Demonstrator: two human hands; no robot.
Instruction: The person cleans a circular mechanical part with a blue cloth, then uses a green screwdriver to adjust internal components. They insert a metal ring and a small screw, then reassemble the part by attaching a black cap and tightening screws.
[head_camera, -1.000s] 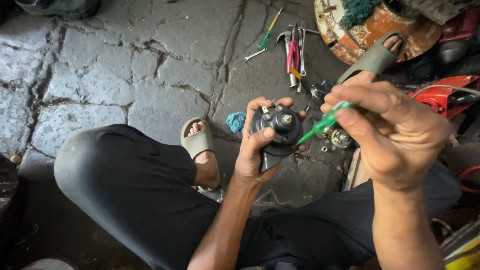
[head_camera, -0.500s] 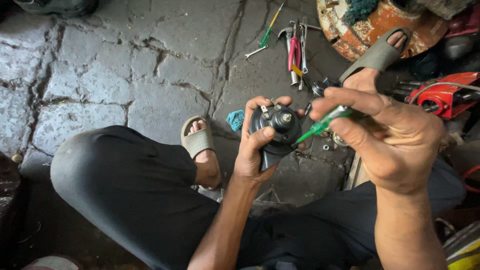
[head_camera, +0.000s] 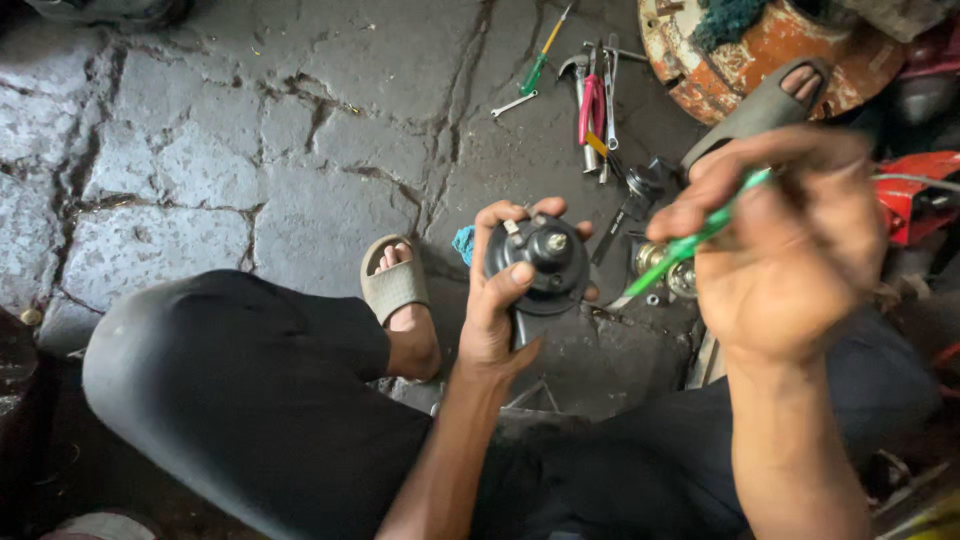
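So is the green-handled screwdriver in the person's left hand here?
No, the right hand holds the green-handled screwdriver, while the left hand grips the round black part.

right hand motion-blurred, green tool tip hidden behind fingers, rusty round drum cut off at top edge

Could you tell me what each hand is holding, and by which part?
Left hand grips the round black part by its rim; right hand holds the green-handled screwdriver by its handle.
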